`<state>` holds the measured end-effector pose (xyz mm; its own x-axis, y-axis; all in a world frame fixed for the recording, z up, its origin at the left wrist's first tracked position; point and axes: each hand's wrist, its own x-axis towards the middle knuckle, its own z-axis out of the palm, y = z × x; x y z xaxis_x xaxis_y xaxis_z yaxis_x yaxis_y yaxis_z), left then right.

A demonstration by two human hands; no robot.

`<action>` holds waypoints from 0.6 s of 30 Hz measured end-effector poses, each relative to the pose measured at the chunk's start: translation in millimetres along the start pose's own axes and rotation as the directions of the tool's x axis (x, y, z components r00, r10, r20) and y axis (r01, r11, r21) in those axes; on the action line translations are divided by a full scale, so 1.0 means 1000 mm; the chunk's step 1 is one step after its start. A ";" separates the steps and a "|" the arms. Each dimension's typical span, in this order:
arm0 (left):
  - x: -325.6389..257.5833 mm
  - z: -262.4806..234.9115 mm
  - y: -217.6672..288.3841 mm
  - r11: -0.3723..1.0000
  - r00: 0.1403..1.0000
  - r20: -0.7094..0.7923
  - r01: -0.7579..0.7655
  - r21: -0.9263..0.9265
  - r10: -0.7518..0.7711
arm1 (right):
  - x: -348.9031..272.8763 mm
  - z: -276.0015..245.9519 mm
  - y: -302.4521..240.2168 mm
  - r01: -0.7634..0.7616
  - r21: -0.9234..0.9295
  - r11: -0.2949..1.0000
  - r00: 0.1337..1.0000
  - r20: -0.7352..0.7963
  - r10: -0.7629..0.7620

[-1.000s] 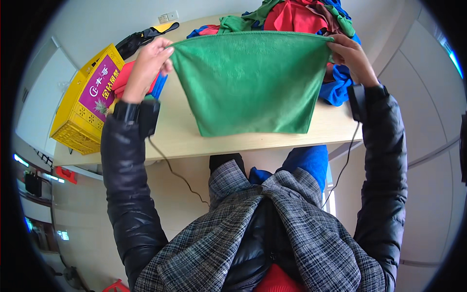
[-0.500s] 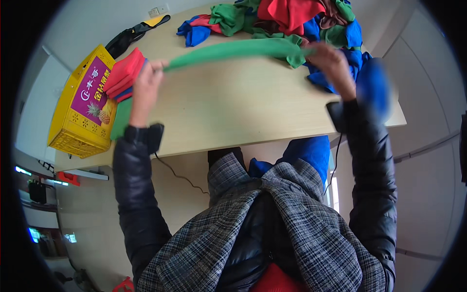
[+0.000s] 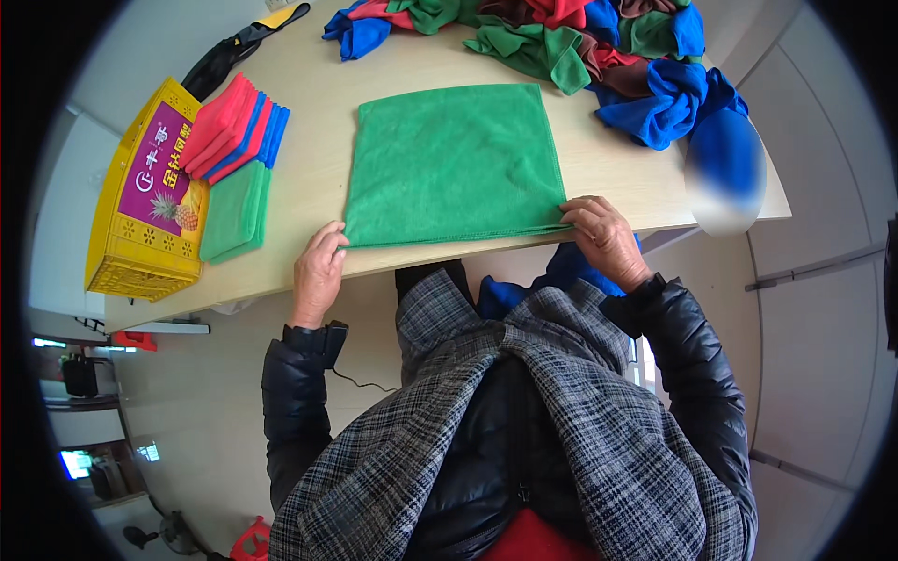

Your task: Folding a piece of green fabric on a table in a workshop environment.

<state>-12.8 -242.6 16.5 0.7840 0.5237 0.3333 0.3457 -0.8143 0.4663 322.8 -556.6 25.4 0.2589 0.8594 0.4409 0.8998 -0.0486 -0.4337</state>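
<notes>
Lowered from midair, the green cloth (image 3: 454,164) is lying flat along the near edge of the surface (image 3: 313,173); left hand (image 3: 319,271) and right hand (image 3: 606,236) are pinching its near corners, even tension probably preventing wrinkles.

Green cloth (image 3: 454,168) now down; on table (image 3: 316,159)

This is a plain indoor room; whether a home or a small workroom, I cannot tell. The pale worktop (image 3: 313,150) carries a flat green cloth (image 3: 454,164) at 12 o'clock, crumpled cloths (image 3: 538,51) at 1 and folded cloths (image 3: 220,122) at 10. White panels (image 3: 823,248), resembling cupboard doors, stand at 3; smooth flooring (image 3: 210,402) shows at 8.
</notes>
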 end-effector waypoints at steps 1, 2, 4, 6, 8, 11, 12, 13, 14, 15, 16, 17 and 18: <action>-0.003 -0.003 0.001 1.000 1.000 0.005 -0.001 -0.001 0.001 | -0.001 -0.001 -0.003 -0.006 0.001 1.000 1.000 0.000 0.006; -0.006 -0.006 0.002 1.000 1.000 0.025 -0.018 0.017 0.018 | -0.001 -0.003 -0.005 0.016 -0.009 1.000 1.000 0.023 -0.016; -0.008 -0.012 0.005 0.997 0.997 0.060 -0.051 0.051 0.048 | 0.000 -0.006 -0.007 0.065 -0.028 0.998 0.995 0.071 -0.063; -0.005 -0.022 0.013 0.999 0.989 0.143 -0.030 0.030 0.025 | 0.003 -0.019 -0.008 0.046 -0.008 0.999 0.986 0.158 -0.045; -0.004 -0.033 0.023 1.000 0.954 0.298 0.025 0.002 -0.025 | 0.009 -0.032 -0.010 0.017 0.036 0.999 0.944 0.330 -0.028; 0.030 -0.036 0.021 0.997 0.936 0.345 0.065 0.032 -0.072 | 0.043 -0.027 -0.018 -0.072 0.035 0.997 0.946 0.318 0.057; 0.044 -0.028 0.018 0.998 0.965 0.257 -0.059 -0.008 0.060 | 0.058 -0.021 -0.022 -0.119 0.036 0.992 0.944 0.314 0.101; 0.065 -0.012 0.017 0.979 0.965 0.163 -0.200 -0.037 0.204 | 0.074 -0.002 -0.017 -0.038 0.055 0.998 0.964 0.265 0.022; 0.084 0.006 0.020 0.975 0.961 0.168 -0.221 -0.012 0.220 | 0.088 0.026 -0.012 0.044 0.068 0.997 0.975 0.213 -0.058; 0.105 0.031 0.023 0.970 0.955 0.176 -0.245 0.006 0.240 | 0.101 0.055 -0.010 0.055 -0.080 0.995 0.975 0.218 -0.036; 0.120 0.055 0.015 0.951 0.942 0.201 -0.293 0.099 0.270 | 0.114 0.084 -0.016 0.075 -0.215 0.974 0.975 0.220 -0.026; 0.130 0.075 0.009 0.921 0.926 0.230 -0.345 0.184 0.301 | 0.125 0.105 -0.020 0.078 -0.216 0.973 0.976 0.217 -0.030; 0.135 0.085 0.012 0.917 0.923 0.227 -0.354 0.183 0.311 | 0.133 0.118 -0.022 0.054 -0.250 0.967 0.968 0.251 0.011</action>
<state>140.6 -203.4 -2.3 0.9483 0.1727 0.2664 0.1332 -0.9781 0.1599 296.3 -380.8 0.7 0.1719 0.9592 0.2244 0.9718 -0.1277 -0.1985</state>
